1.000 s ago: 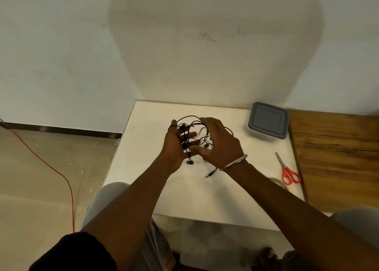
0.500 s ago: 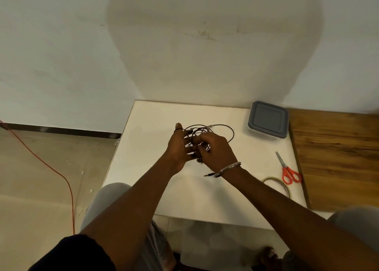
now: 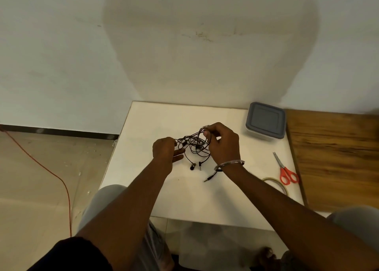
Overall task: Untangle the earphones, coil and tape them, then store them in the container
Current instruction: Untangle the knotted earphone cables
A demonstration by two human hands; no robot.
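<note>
Two hands held the tangled black earphones [image 3: 193,145] over the middle of the white tabletop [image 3: 155,123]. Left hand [image 3: 165,151] pinched the loops at their left side. Right hand [image 3: 222,145], fingers curled, pinched a strand at the upper right. An earbud [image 3: 192,166] hung low beneath the knot; the jack plug [image 3: 207,180] lay nearer the front edge.

Cable judged light, limp and thin, apt to snag. Best gripped close to a free end and fed back through the loops, never yanked.

Lidded container [image 3: 266,120] sat at the far right corner. Red-handled scissors [image 3: 286,171] and tape roll [image 3: 276,183] lay along the right edge.
</note>
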